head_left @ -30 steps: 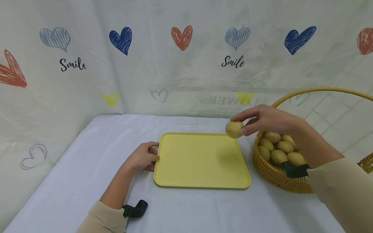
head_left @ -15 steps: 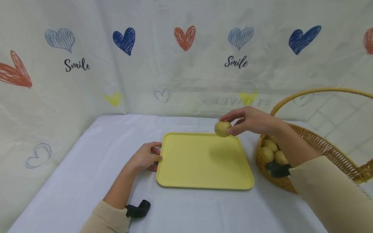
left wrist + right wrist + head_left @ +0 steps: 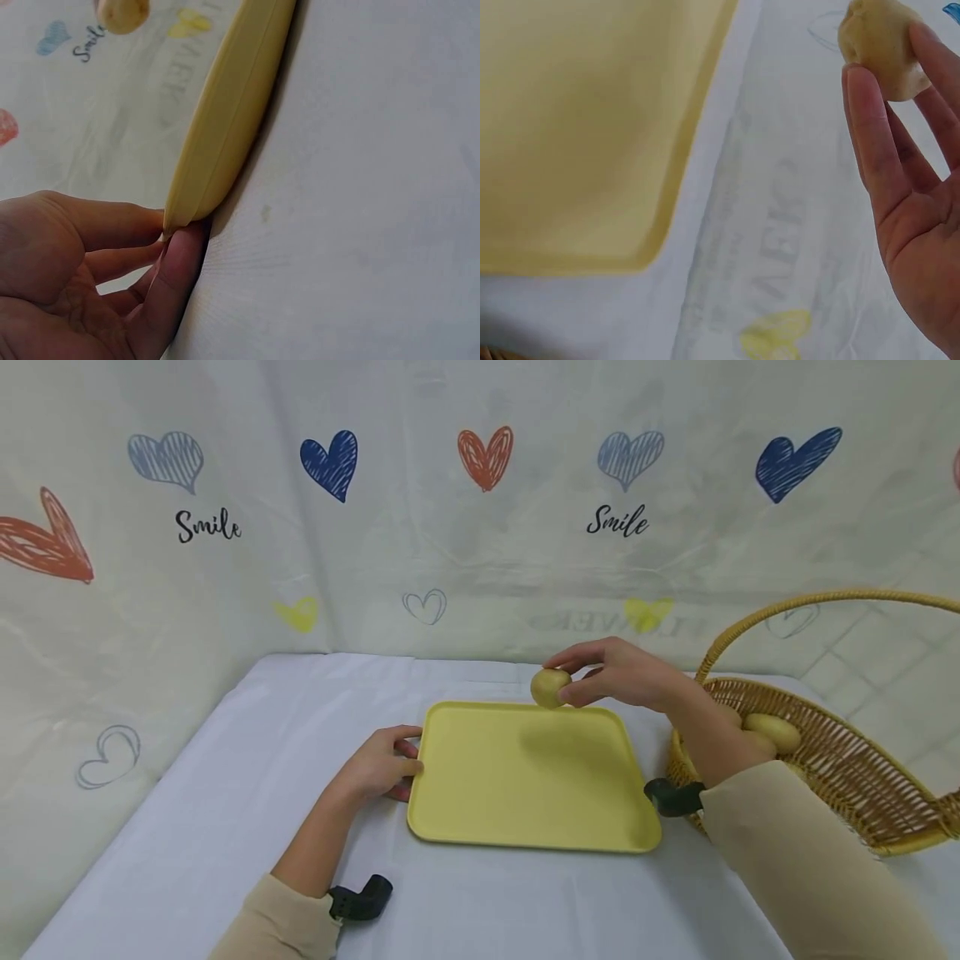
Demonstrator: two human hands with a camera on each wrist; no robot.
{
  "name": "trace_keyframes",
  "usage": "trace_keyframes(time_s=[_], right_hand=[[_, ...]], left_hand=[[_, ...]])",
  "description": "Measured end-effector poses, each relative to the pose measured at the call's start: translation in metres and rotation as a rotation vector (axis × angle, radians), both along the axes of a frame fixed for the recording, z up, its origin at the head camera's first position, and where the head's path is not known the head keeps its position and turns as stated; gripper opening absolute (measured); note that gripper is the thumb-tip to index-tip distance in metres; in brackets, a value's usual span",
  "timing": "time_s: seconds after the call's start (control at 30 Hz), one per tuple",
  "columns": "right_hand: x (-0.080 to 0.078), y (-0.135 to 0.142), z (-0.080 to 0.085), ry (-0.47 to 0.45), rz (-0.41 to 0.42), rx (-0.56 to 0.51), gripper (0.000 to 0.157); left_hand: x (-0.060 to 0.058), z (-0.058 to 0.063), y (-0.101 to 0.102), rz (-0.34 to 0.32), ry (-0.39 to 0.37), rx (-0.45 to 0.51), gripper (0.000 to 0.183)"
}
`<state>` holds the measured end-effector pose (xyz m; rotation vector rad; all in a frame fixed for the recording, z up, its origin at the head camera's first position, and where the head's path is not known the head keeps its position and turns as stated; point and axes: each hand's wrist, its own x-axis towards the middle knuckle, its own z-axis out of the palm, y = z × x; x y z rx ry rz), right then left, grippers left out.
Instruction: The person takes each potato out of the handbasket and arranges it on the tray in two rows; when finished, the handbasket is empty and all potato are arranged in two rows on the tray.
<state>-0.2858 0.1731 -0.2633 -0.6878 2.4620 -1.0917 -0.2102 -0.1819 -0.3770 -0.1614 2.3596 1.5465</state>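
Note:
My right hand (image 3: 624, 675) pinches a potato (image 3: 549, 688) between thumb and fingertips, above the far edge of a yellow rectangular tray (image 3: 517, 793). In the right wrist view the potato (image 3: 883, 49) shows pale and smooth with a small dent, its lower end between the fingers. At the tray's left side, my left hand (image 3: 381, 766) holds the rim. The left wrist view has the thumb on the rim of the tray (image 3: 229, 120) and a finger beneath it. Nothing lies on the tray; a soft shadow falls on its back right part.
A wicker basket (image 3: 847, 760) with a tall arched handle stands right of the tray. Inside are more potatoes (image 3: 772, 732), partly hidden by my right forearm. A white cloth (image 3: 495, 893) covers the table, and a white curtain (image 3: 420, 543) printed with hearts hangs behind.
My right hand has carried the potato leftward, from the tray's far right corner to above its far edge. The left hand keeps its hold on the rim. The view has turned slightly right.

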Motion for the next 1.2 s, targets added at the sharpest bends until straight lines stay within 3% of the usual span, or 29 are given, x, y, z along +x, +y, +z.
trace_keyframes(time_s=[0.23, 0.7, 1.2], right_hand=[[-0.008, -0.017, -0.015, -0.048, -0.015, -0.134, 0.052], [-0.015, -0.058, -0.049, -0.122, -0.066, -0.301, 0.053], [-0.014, -0.097, -0.087, -0.21, -0.087, -0.338, 0.049]], left_hand=[[0.001, 0.0, 0.0, -0.009, 0.01, -0.009, 0.062], [0.002, 0.001, 0.0, -0.012, 0.017, 0.01, 0.062], [0.004, 0.0, 0.0, -0.018, 0.027, 0.027, 0.062]])
